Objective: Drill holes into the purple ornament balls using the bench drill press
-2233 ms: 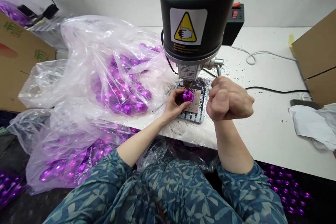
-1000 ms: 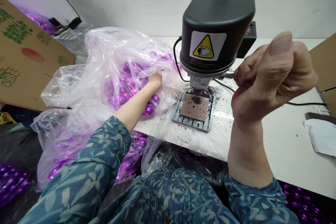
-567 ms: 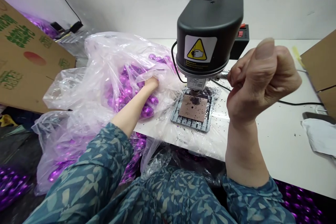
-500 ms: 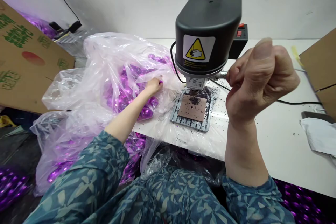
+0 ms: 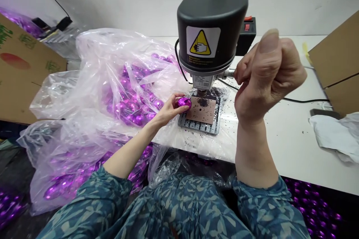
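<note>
Between the thumb and fingers of my left hand [image 5: 171, 110] is a shiny purple faceted ball [image 5: 184, 103], at the left edge of a small bench drill press [image 5: 211, 26]. A brown square board [image 5: 206, 115] with a dark hole lies on the slotted metal base [image 5: 196, 127], strewn with dark shavings. My right hand [image 5: 269, 76] is closed in a fist around the press's lever [image 5: 231, 73]; most of the lever is hidden by the fingers. To the left, more purple balls [image 5: 134, 108] fill a clear plastic bag [image 5: 98, 56].
Cardboard boxes stand at the left [image 5: 25, 78] and at the right [image 5: 336, 59]. A white crumpled packet [image 5: 333, 134] lies on the white table [image 5: 291, 149] at right. A black cable [image 5: 305, 101] runs behind my right hand. Purple balls [image 5: 311, 209] are below the table edge.
My left hand has come out of the plastic bag and moved right to the drill press base, holding a purple ball. My right hand stays closed on the lever. The view has shifted slightly.
</note>
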